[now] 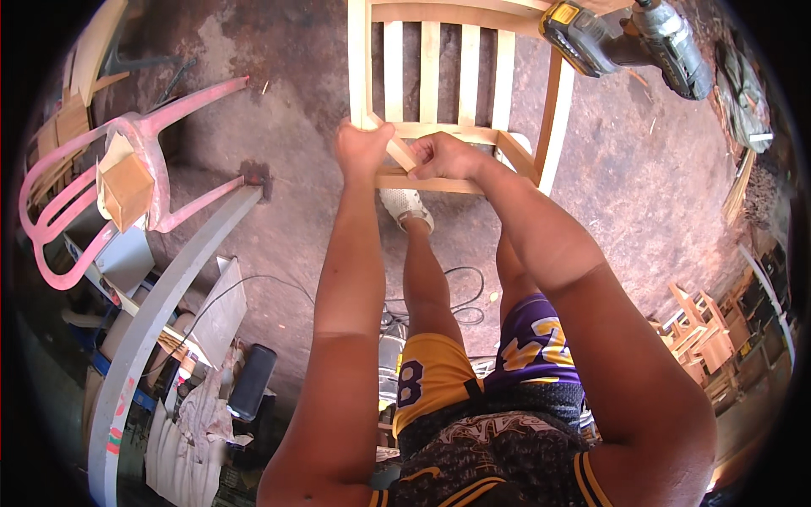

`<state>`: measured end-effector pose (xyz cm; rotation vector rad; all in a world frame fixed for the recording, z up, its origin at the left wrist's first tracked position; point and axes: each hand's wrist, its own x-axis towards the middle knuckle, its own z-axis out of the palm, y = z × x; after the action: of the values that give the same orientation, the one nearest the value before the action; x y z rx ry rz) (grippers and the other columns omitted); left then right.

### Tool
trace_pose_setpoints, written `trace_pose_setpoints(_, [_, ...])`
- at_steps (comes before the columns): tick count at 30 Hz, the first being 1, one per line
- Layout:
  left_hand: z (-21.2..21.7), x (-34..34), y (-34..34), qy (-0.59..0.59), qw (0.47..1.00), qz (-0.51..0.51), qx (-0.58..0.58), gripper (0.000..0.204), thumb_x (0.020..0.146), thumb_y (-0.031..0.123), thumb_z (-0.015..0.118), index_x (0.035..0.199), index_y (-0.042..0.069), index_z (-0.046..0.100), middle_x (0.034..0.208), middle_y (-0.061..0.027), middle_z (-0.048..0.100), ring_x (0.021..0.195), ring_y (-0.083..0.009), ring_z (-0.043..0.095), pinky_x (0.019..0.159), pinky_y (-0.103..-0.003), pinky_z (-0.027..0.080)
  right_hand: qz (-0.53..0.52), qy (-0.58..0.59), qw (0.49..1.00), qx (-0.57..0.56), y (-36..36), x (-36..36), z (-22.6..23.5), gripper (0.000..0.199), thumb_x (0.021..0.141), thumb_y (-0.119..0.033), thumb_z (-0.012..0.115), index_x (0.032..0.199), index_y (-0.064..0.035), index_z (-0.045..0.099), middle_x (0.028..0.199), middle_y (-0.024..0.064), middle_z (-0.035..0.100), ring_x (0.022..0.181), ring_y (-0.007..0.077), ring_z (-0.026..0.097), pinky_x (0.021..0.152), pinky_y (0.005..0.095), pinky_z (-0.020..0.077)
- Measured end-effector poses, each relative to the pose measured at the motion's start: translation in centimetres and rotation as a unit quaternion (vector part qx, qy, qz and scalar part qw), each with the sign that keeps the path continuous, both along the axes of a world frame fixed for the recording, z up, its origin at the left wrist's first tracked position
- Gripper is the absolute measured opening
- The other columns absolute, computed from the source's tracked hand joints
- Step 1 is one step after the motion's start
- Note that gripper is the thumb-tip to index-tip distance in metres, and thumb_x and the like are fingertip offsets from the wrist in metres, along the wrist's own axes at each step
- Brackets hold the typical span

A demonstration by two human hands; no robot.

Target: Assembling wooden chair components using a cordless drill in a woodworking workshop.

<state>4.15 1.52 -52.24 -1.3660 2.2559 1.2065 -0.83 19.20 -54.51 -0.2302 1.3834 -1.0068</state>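
Pale wood forms the slatted structure (360, 59) at upper centre of the picture. Across its near left corner slants a short strip (400, 154): the left hand (361, 150) curls closed around its upper end, the right hand (454, 159) pinches its lower end. A cordless drill (676, 52) shows at upper right, a pink chair (155, 135) at left.

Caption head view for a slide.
Left hand and right hand hold a wood strip at a slatted wooden frame's corner; power tool nearby.
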Motion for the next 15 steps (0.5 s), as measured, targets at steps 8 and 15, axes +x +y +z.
trace_pose_setpoints(8, [-0.7,0.1,-0.1,-0.013,0.998,-0.001,-0.062,0.048,0.062,0.022,0.074,0.099,-0.006,0.064,0.097,-0.0213,0.067,0.093,-0.0345,0.065,0.084,-0.041,0.051,-0.03,0.02,0.999,0.019,0.0,0.1,0.5,0.04,0.076,-0.024,0.079,0.109,-0.0051,0.067,0.097,0.0069,0.068,0.089,0.0152,0.061,0.083,0.03,0.048])
trace_pose_setpoints(15, [-0.1,0.3,1.3,0.059,0.99,-0.01,-0.126,0.064,0.066,0.018,0.075,0.121,-0.005,0.052,0.119,-0.0217,0.056,0.113,-0.0344,0.055,0.095,-0.041,0.045,-0.242,0.232,0.942,0.0,-4.2,-2.5,2.6,0.029,0.089,-0.025,0.067,0.108,-0.0034,0.066,0.096,0.0128,0.068,0.088,0.0201,0.065,0.084,0.0332,0.0495])
